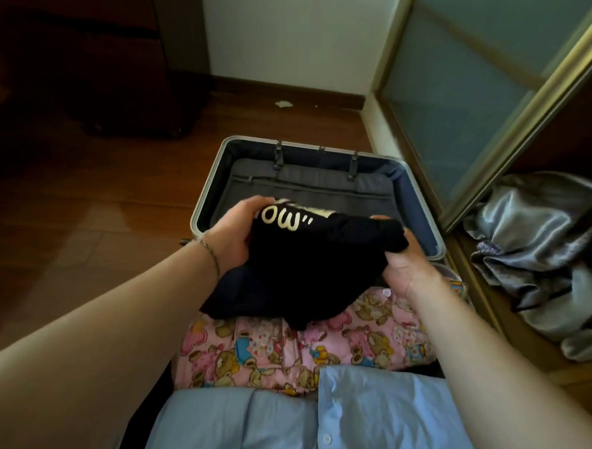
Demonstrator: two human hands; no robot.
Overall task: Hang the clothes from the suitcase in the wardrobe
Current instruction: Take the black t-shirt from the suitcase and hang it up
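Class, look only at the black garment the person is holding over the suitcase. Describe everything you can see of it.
The black garment is soft, dark knit-looking fabric, bunched and partly folded, with cream printed lettering near its top left edge. The left hand grips its left side and the right hand pinches its right edge, so it is held between them. It sits above the open suitcase, and its lower folds droop onto the pink bear-print cloth beneath. What kind of garment it is cannot be told.
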